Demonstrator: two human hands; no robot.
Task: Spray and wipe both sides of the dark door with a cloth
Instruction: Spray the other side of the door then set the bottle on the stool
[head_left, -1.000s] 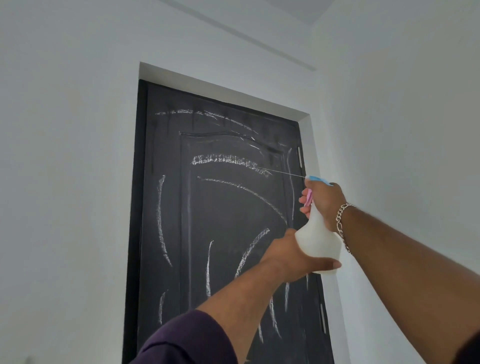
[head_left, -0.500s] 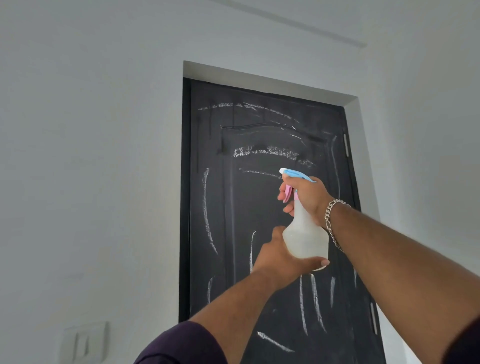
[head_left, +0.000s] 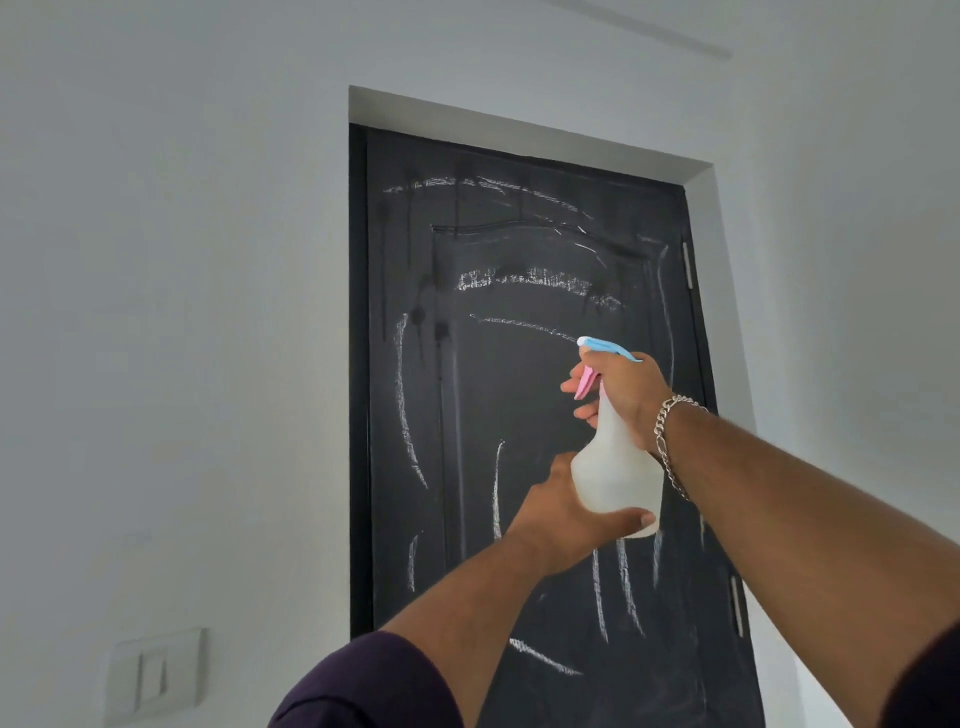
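The dark door (head_left: 519, 395) stands closed in a white wall, streaked with white chalk-like marks and wet drips near its upper left. A translucent white spray bottle (head_left: 615, 467) with a blue head and pink trigger is held up in front of it, nozzle pointing left at the door. My right hand (head_left: 621, 387) grips the bottle's neck with fingers on the trigger; a silver chain bracelet hangs at that wrist. My left hand (head_left: 566, 512) cups the bottle's base from below, thumb along its bottom edge. No cloth is in view.
White wall surrounds the door on both sides. A white light switch plate (head_left: 153, 675) sits on the wall at lower left. Two hinges (head_left: 687, 265) show on the door's right edge.
The view has swung left, so the door sits further right in frame. The bottle and both hands moved left across the door, and the earlier spray stream is gone; new dark wet spots show at upper left.
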